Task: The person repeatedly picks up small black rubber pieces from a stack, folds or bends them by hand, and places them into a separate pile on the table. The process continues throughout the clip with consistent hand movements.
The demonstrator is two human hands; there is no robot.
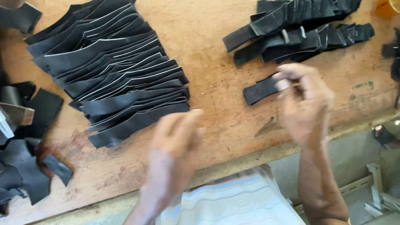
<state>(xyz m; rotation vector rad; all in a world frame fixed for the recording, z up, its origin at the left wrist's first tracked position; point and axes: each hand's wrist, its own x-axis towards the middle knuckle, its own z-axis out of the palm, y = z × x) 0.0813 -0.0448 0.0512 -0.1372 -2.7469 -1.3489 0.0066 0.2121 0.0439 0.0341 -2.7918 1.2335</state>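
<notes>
My right hand [306, 106] hovers over the wooden table [216, 75] and pinches one end of a short black leather strip [260, 91], which juts out to the left. My left hand [177, 146] is blurred, raised near the front edge with fingers apart and nothing in it. It sits just right of a large fanned stack of long black leather pieces [112, 71].
A second spread of smaller black strips [300, 29] lies at the back right. Loose black offcuts [29, 146] and a tool crowd the left edge. An orange container [385, 7] stands at the far right corner. The table's front edge runs diagonally.
</notes>
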